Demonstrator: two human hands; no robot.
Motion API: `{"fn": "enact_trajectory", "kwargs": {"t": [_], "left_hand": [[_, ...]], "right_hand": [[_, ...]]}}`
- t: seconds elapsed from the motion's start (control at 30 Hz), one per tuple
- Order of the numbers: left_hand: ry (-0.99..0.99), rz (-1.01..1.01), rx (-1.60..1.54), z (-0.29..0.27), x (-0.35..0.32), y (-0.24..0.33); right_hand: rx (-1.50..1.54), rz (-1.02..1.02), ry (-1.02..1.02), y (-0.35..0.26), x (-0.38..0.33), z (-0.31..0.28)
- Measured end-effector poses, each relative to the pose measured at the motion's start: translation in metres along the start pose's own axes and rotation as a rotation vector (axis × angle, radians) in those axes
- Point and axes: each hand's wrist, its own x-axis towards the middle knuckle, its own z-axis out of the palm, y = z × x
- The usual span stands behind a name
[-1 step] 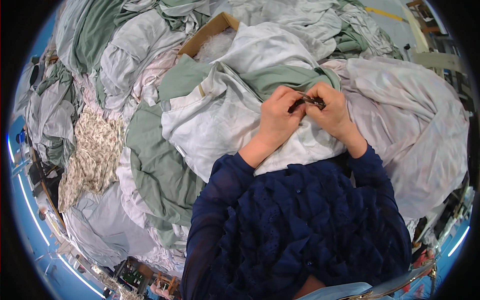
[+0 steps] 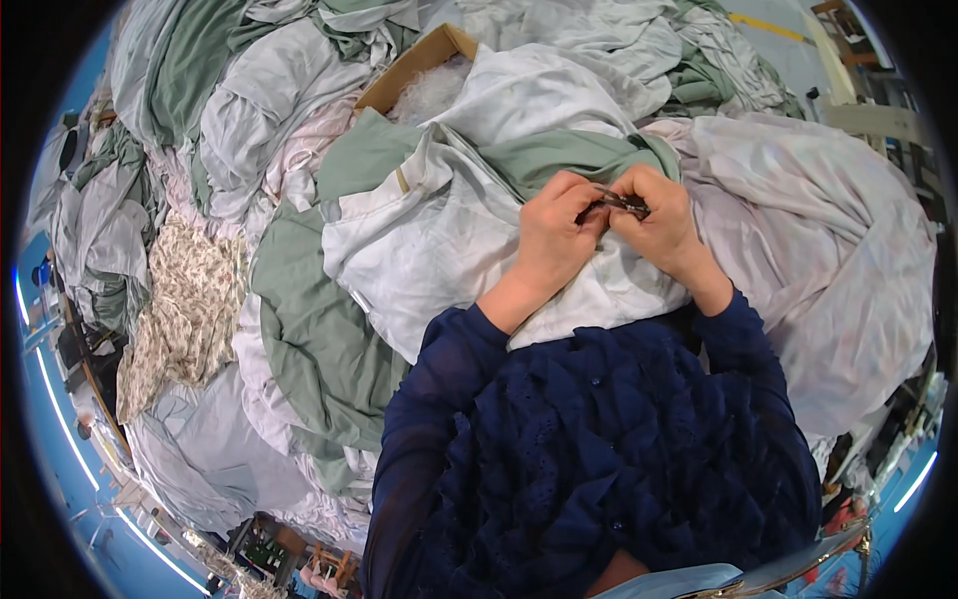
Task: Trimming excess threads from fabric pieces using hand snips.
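My left hand (image 2: 557,232) is closed, its fingertips pinched together at the white printed cloth (image 2: 439,250) heaped in front of me. Small dark metal snips (image 2: 627,206) sit in the curled fingers of my right hand (image 2: 657,222), their pointed end reaching toward my left fingers. Both hands almost touch at the fingertips, and what lies right between them is mostly hidden. Just beyond them runs a sage green cloth (image 2: 559,160), partly folded under the white one. A small tan strip (image 2: 402,180) shows at the white cloth's hem.
Heaped fabric surrounds me: pale pinkish cloth (image 2: 808,230) at right, floral cloth (image 2: 190,309) and more green cloth (image 2: 319,339) at left. A cardboard box (image 2: 419,68) holding wispy whitish material stands behind the pile. A yellow line (image 2: 768,27) marks the grey floor at the far right.
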Motion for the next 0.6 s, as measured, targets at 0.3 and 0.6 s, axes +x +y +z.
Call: {"fn": "enact_trajectory", "kwargs": {"t": [0.3,0.6], "left_hand": [[0.065,-0.06,-0.052,-0.004,-0.011,-0.005],[0.097,-0.087,-0.128,-0.005,-0.019,-0.003]], "right_hand": [[-0.002,0.017,-0.037,-0.012,-0.005,-0.014],[-0.358,-0.05,-0.076,-0.031,-0.018,-0.027]]}}
